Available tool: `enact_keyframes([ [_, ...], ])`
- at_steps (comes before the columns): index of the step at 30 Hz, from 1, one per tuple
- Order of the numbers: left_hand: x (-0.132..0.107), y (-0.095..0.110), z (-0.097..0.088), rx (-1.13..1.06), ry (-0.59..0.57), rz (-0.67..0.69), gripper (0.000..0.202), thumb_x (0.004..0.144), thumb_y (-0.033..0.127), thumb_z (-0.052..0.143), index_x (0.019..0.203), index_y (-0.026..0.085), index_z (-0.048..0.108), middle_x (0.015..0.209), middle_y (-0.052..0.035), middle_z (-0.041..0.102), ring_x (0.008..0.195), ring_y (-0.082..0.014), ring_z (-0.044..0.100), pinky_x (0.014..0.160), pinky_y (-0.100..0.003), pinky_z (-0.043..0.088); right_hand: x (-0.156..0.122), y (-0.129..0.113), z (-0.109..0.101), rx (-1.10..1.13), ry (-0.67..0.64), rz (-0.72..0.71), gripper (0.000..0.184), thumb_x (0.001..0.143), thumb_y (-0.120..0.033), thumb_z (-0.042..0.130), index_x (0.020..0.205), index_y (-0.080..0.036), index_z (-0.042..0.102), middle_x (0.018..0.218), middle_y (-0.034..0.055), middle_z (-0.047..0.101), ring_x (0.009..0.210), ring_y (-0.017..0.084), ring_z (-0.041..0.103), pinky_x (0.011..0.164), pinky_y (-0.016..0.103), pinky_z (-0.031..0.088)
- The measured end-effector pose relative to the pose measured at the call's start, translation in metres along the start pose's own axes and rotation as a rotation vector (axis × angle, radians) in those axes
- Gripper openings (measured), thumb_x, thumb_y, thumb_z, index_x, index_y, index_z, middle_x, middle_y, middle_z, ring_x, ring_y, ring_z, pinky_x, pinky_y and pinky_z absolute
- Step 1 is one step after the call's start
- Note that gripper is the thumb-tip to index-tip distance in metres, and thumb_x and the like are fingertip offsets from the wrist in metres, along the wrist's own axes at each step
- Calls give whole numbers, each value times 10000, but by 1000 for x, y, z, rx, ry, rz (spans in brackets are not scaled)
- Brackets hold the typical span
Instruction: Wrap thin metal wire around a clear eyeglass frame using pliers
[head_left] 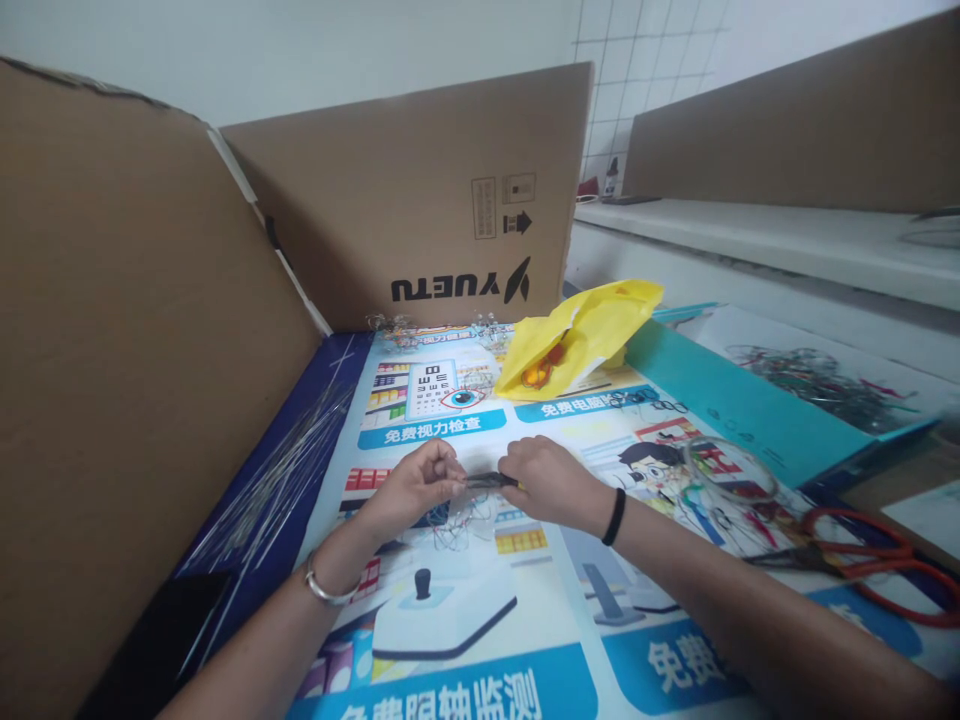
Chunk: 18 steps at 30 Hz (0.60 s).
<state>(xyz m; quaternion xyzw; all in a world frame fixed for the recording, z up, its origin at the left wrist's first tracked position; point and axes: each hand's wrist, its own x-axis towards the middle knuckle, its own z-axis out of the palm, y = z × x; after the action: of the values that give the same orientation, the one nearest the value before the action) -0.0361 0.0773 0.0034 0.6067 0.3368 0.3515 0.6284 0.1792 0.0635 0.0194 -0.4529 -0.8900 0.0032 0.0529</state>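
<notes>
My right hand [544, 482] is closed around a pair of pliers [487, 481], whose dark jaws point left. At the tip of the jaws, my left hand [426, 482] pinches with thumb and fingers; what it holds is too small to make out, perhaps hidden by the fingers. Just beneath the two hands, a loose tangle of thin wire pieces [456, 525] lies on the printed poster [540, 620]. A silver bangle sits on my left wrist and a black band on my right.
Long straight wires [277, 480] lie along the left side. Red-handled scissors [862, 560] and a wire coil [731, 470] are at right. A yellow bag [581, 335] stands behind my hands. A teal box [720, 385] holds tangled wires. Cardboard panels [405, 200] rise behind and left.
</notes>
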Motion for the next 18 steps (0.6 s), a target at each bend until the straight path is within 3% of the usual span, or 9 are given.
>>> enact_keyframes([
  [7,-1,0,2,-35,-31,-14,256,693,231,671,805,175,448,781,10,569,626,-80,531,566,-204,413,-1,2,3,-140,113,-41,168,793,-295,503,838,-172,609,824,71,568,825,202,473,711,322,266],
  [18,-2,4,1,-11,-11,-14,261,674,228,682,764,159,447,789,-15,602,628,-89,530,577,-213,410,1,1,9,-168,86,-54,170,805,-295,496,856,-169,600,822,76,560,790,196,477,671,313,269],
])
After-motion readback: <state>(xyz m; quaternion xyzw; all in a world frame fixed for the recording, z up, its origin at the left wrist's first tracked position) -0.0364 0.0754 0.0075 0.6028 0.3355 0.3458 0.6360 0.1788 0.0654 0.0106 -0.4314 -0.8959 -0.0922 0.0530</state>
